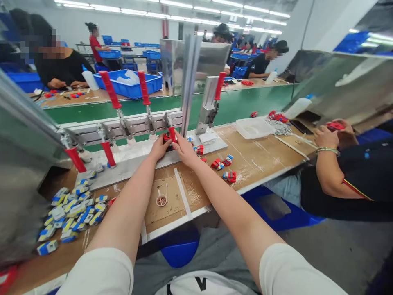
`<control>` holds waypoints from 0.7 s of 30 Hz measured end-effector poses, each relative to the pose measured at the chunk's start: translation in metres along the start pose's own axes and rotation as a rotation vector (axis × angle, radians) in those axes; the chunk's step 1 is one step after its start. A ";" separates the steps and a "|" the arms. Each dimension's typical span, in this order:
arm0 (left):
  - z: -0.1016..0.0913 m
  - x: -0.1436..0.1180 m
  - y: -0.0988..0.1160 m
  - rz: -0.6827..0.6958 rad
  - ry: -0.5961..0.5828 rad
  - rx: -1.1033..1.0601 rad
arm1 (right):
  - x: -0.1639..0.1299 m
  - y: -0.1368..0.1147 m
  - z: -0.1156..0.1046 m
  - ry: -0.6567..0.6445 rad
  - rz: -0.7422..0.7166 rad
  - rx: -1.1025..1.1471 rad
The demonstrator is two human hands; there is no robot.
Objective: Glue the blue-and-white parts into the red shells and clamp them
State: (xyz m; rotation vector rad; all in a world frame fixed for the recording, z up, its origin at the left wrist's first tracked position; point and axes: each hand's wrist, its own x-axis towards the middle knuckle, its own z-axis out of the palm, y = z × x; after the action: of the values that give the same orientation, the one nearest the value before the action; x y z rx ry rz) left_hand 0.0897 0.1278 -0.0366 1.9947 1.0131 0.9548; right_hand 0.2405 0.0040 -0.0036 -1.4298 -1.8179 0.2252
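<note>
Both my hands reach forward to a metal clamp fixture (129, 162) on the workbench. My left hand (159, 146) and my right hand (183, 148) meet around a small red part and a short red clamp handle (172, 134) at the fixture's middle. Whether either hand grips the part is hidden by the fingers. Several toggle clamps with red handles (109, 90) stand along the fixture. A pile of small blue, white and yellow parts (72, 207) lies at the left. A few red and blue assembled pieces (225, 164) lie to the right of my hands.
A small cup with sticks (161, 200) sits on the cardboard mat near me. A clear plastic tray (254, 127) stands at the right. A co-worker's arm (330, 164) works at the right. A green conveyor belt (245, 104) runs behind the fixture, with people beyond.
</note>
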 end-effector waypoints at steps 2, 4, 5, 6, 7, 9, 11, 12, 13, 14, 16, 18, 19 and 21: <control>-0.001 0.002 0.001 0.015 -0.009 -0.001 | 0.005 -0.003 0.000 -0.059 0.069 -0.156; -0.003 0.003 0.002 0.029 -0.010 0.007 | 0.009 -0.009 0.000 -0.088 0.140 -0.283; -0.004 0.004 0.004 0.037 -0.005 0.011 | 0.011 -0.012 0.001 -0.087 0.166 -0.327; -0.005 0.003 0.005 0.043 0.002 0.012 | 0.012 -0.016 0.001 -0.077 0.186 -0.353; -0.005 0.003 0.007 0.045 0.008 0.011 | 0.011 -0.021 0.000 -0.060 0.201 -0.363; -0.007 0.003 0.010 0.031 0.008 -0.003 | 0.006 -0.030 -0.004 -0.002 0.221 -0.325; -0.007 0.003 0.013 0.007 -0.005 -0.025 | -0.005 -0.037 -0.008 0.072 0.208 -0.187; -0.006 0.003 0.015 -0.001 -0.011 -0.037 | -0.013 -0.040 -0.011 0.102 0.185 -0.083; -0.006 0.004 0.016 -0.004 -0.015 -0.049 | -0.021 -0.042 -0.013 0.123 0.162 0.027; -0.005 0.004 0.018 0.001 -0.015 -0.056 | -0.030 -0.043 -0.015 0.133 0.147 0.126; -0.005 0.005 0.022 0.013 -0.001 -0.046 | -0.046 -0.044 -0.016 0.123 0.160 0.229; -0.006 0.004 0.029 0.011 0.011 -0.009 | -0.057 -0.044 -0.016 0.066 0.206 0.206; -0.006 0.004 0.032 0.002 0.011 0.010 | -0.060 -0.044 -0.015 0.022 0.217 0.173; -0.008 0.005 0.039 -0.024 0.014 0.070 | -0.060 -0.041 -0.013 -0.081 0.176 0.116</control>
State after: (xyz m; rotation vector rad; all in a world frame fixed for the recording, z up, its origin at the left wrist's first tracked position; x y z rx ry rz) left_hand 0.0981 0.1162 0.0005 2.0312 1.0892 0.9327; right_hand 0.2215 -0.0677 0.0007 -1.5181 -1.7134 0.4763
